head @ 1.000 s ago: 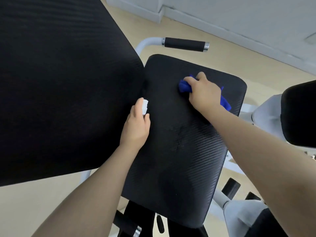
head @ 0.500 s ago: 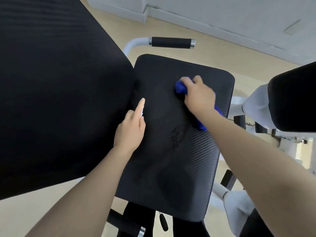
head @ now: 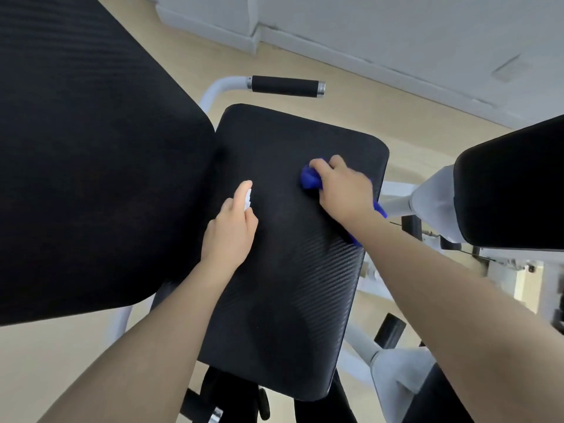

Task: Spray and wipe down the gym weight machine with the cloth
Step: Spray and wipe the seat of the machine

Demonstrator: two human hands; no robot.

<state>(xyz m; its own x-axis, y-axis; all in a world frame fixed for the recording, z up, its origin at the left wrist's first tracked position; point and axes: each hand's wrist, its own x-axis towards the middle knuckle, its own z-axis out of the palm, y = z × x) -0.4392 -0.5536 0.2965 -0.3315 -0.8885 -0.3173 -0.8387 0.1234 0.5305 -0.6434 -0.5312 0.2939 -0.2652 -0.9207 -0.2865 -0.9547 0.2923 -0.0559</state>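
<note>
The weight machine's black seat pad (head: 283, 300) fills the middle of the view, with a textured surface. My right hand (head: 345, 187) grips a bunched blue cloth (head: 309, 178) and presses it on the upper right part of the pad. My left hand (head: 229, 230) holds a small white spray bottle (head: 247, 199) over the pad's left side, index finger lying on its top. Most of the bottle is hidden inside the hand.
A large black back pad (head: 91, 163) rises at the left. A white frame tube with a black foam handle (head: 285, 86) sits beyond the seat. Another black pad (head: 512, 184) and white frame parts (head: 427, 199) stand at the right. Beige floor lies around.
My right hand with the cloth slid from the pad's far edge toward me and slightly right. The left hand stayed beside the back pad, its index finger shifting on the bottle's top.
</note>
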